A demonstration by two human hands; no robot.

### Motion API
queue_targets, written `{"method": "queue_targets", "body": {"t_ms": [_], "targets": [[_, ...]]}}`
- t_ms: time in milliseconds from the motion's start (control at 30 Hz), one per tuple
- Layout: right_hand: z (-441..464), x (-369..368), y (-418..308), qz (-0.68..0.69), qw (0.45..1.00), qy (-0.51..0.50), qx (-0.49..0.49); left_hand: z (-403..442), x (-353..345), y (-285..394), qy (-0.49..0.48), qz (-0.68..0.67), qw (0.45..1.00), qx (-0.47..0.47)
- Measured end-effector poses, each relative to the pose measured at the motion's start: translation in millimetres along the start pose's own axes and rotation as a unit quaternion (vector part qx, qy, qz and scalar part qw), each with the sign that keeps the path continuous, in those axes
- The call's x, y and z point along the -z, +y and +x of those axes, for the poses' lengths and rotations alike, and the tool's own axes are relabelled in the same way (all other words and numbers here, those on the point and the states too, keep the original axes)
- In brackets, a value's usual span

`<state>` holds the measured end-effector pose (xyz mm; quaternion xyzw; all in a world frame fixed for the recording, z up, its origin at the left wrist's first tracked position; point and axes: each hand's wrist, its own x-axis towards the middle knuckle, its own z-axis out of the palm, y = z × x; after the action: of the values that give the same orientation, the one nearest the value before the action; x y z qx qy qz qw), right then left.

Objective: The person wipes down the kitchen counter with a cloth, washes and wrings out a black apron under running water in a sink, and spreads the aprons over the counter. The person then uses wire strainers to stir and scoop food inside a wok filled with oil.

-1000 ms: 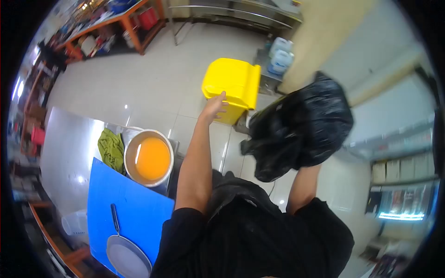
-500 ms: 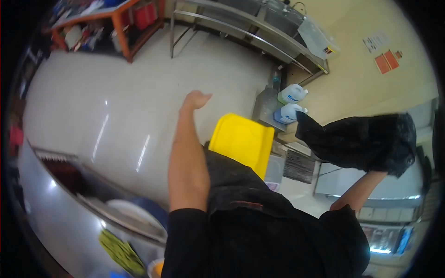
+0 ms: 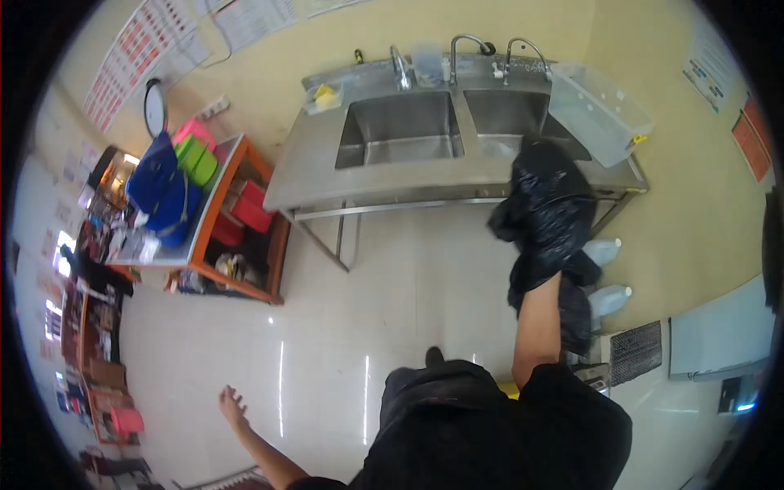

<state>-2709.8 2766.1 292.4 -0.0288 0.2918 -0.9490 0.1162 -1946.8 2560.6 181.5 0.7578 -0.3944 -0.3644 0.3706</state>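
Observation:
A black plastic bag (image 3: 551, 200) covers my right hand, in front of the right side of the sink counter. My bare right forearm (image 3: 539, 322) comes out below it, and the fingers inside are hidden. Part of the bag hangs down beside the forearm. Low on the left, my left hand (image 3: 233, 403) is held out over the floor, empty, with its fingers apart and slightly bent. A sliver of a yellow container (image 3: 509, 389) shows by my right hip, mostly hidden by my body.
Ahead stands a steel sink counter (image 3: 306, 175) with two basins and a clear plastic bin (image 3: 600, 114) at its right. An orange-framed table (image 3: 196, 260) carries a blue bag (image 3: 167, 192). Two jugs (image 3: 608, 300) stand by the right wall, near a dark mat (image 3: 635, 354).
My view has swung up and round to face the sinks. The bag on my right hand has moved from the right side to in front of me. My left hand is now lower and farther left.

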Motion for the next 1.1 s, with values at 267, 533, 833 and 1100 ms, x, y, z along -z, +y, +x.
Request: {"method": "queue_targets", "body": {"t_ms": [267, 533, 833, 1100], "targets": [[163, -77, 225, 0.047, 0.994, 0.021, -0.092, -8, -439, 298, -0.327, -0.239, 0.895, -0.186], [284, -93, 428, 0.085, 0.974, 0.148, -0.151, 30, -924, 559, -0.492, -0.075, 0.768, -0.402], [306, -76, 479, 0.078, 0.956, 0.231, -0.16, 18, -1127, 578, -0.422, -0.053, 0.644, -0.636], [294, -68, 481, 0.055, 0.95, 0.278, -0.133, 66, -1131, 526, -0.46, -0.028, 0.501, -0.733]]}}
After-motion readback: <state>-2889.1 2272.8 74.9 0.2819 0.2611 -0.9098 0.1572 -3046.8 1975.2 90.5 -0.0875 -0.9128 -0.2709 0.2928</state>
